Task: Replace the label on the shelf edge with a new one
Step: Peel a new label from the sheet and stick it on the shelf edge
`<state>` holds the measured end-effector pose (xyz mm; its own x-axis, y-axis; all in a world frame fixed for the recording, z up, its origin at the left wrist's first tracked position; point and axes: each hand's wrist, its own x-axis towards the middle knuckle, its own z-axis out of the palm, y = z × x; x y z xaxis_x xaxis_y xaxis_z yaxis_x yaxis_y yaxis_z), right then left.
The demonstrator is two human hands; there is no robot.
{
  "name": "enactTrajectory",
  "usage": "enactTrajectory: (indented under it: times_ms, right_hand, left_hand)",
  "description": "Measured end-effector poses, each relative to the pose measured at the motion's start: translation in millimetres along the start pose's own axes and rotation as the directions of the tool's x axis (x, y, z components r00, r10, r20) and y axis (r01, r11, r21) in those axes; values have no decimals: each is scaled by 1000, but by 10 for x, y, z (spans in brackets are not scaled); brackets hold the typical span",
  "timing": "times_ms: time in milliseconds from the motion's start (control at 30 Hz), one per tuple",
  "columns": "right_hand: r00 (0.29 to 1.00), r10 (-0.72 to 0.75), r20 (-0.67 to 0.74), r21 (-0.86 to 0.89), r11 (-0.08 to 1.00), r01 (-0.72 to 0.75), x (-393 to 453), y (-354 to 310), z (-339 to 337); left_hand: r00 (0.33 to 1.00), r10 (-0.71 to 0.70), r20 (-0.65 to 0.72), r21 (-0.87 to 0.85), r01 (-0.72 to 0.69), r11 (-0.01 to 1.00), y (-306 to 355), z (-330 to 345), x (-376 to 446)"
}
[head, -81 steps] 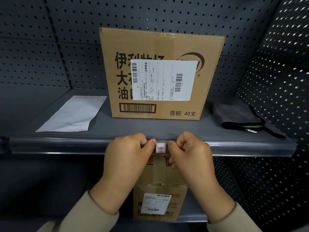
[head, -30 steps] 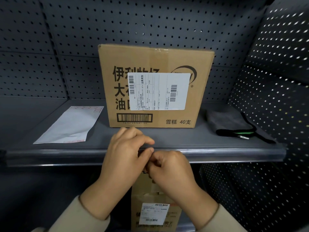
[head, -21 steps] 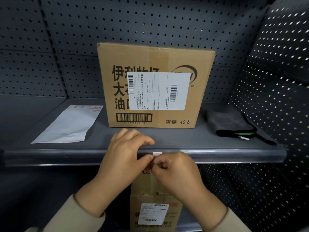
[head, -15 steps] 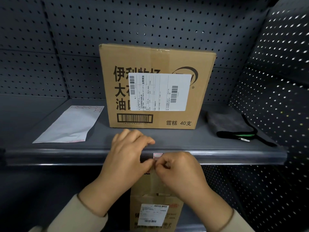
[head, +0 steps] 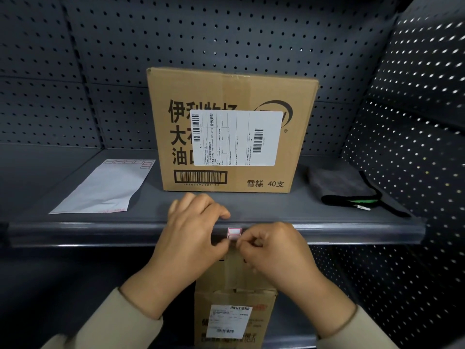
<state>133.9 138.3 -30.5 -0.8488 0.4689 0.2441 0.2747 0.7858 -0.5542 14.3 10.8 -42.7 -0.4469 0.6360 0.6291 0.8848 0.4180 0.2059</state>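
A small white label with a red border sits on the clear front strip of the grey shelf edge, near its middle. My right hand is curled just below and to the right of it, thumb and forefinger pinching the label's lower edge. My left hand holds the shelf edge to the label's left. Its fingers lie over the top of the shelf and its thumb presses the strip beside the label's lower left corner. The label's lower part is hidden by my fingertips.
A brown carton with a white shipping label stands on the shelf right behind my hands. A white sheet of labels lies at the left, a folded grey cloth at the right. A smaller carton stands on the shelf below.
A second ago my hands covered the label. My right hand has since shifted slightly right and down, so the label's top shows. My left hand stays on the shelf edge.
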Motion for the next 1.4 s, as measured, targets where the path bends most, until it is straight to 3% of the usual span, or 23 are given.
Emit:
enactTrajectory:
  times_ms: [200,633,900,1067,1400]
  right_hand:
    - [997,72,40,71,995,-75,41,21,-97]
    - [1000,-26,-2,28,999,26,64,-3,-46]
    - [998,0,-60,-60,998,-3,21,57,-103]
    - [997,-71,6,-20,997,71,6,-20,-14]
    - [994,-100,48,-120,987,105,7,10,-98]
  left_hand:
    - [998,-18,68,-88,24,996,-27,-67,48]
    - [997,-74,22,-187,77,979,0,-58,78]
    - [997,-37,71,-126,46,991,-15,-89,70]
    - [998,-38,51,-82,42,996,-6,-44,65]
    - [998,14,63,-19,-13,1000,-6,-36,25]
